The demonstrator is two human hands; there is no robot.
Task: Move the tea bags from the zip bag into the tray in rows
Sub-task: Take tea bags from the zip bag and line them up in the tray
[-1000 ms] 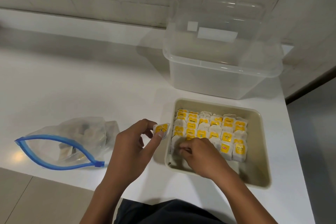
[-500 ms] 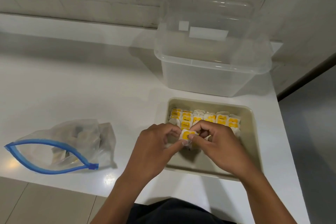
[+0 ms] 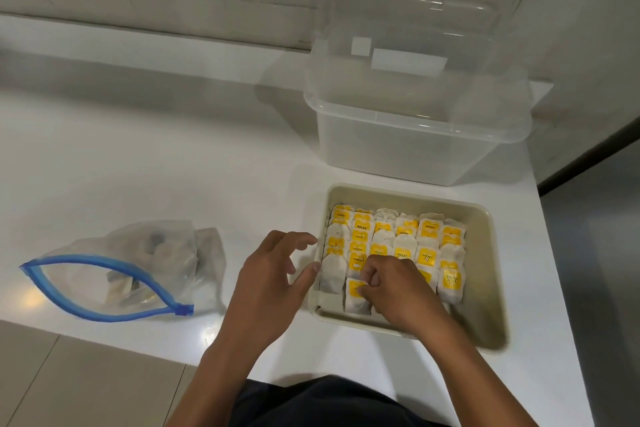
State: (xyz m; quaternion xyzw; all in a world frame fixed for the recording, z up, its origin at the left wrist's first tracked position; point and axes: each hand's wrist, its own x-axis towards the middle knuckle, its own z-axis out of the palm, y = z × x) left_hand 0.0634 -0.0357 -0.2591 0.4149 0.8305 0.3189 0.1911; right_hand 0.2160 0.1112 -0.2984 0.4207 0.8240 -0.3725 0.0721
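Observation:
A beige tray on the white counter holds several rows of white tea bags with yellow tags. My right hand is inside the tray at its near left. Its curled fingers pinch a tea bag with a yellow tag that lies in the front row. My left hand hovers just left of the tray rim, fingers spread and relaxed, holding nothing. The clear zip bag with a blue zip lies open to the left, with a few tea bags inside.
A clear plastic storage box stands behind the tray against the tiled wall. The counter ends just below the zip bag and to the right of the tray. Dark clothing shows at the bottom.
The tea bag passed from my left hand to my right, which lowered it into the tray's front row. My left hand let go and drew back to the left.

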